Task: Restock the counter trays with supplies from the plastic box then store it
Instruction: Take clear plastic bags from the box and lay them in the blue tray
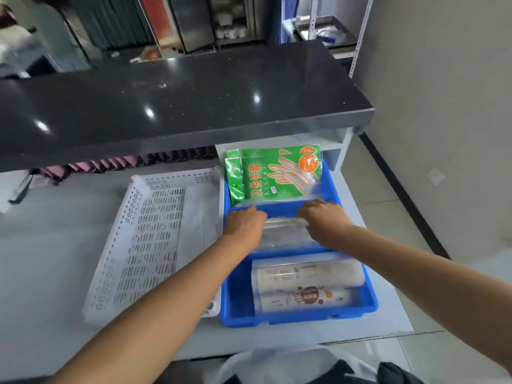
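blue divided tray (371, 300) sits on the grey lower counter (55, 245), just right of and touching the white perforated plastic box (155, 234). both hands are down in its middle compartment on a clear packet of plastic film (285, 231): the left hand (245, 223) covers the packet's left end with fingers curled down together, the right hand (324, 220) presses its right end with fingers spread a little. whether either hand actually pinches the packet or only flattens it, i cannot tell; motion blur hides the fingertips. the far compartment holds green packs of disposable gloves (277, 173) standing upright against the back wall, and the near compartment holds two printed rolls (307, 286) lying side by side. the white box looks nearly emptied, with only a pale, thin plastic sheet or bag (199, 212) showing along its right side. so restocking seems well along, with all three compartments filled; what appears left is settling this packet, clearing whatever remains in the box, then putting the box away.
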{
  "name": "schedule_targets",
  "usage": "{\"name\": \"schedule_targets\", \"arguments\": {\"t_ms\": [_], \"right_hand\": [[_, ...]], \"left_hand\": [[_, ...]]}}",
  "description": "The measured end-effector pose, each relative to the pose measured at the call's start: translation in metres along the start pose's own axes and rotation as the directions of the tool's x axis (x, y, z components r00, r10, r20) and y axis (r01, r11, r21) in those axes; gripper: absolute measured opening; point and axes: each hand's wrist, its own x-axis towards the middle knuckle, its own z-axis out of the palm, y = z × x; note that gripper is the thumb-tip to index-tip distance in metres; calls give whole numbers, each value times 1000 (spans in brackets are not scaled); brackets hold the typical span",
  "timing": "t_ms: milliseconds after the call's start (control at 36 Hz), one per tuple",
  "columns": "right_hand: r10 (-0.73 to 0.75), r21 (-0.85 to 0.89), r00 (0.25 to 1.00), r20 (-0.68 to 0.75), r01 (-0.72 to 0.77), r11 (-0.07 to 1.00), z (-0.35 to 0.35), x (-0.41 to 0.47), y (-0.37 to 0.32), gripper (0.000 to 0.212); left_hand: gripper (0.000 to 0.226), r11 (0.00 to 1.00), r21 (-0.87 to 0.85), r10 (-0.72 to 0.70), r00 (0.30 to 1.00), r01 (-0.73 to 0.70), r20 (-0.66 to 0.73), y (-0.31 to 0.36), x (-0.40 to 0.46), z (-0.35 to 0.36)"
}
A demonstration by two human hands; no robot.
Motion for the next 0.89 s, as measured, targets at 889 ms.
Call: {"name": "schedule_targets", "arguments": {"t_ms": [889], "right_hand": [[17, 289, 984, -176, 35, 957, 8, -19, 16, 55]], "left_hand": [[63, 908, -405, -128, 992, 110, -17, -6, -17, 14]]}}
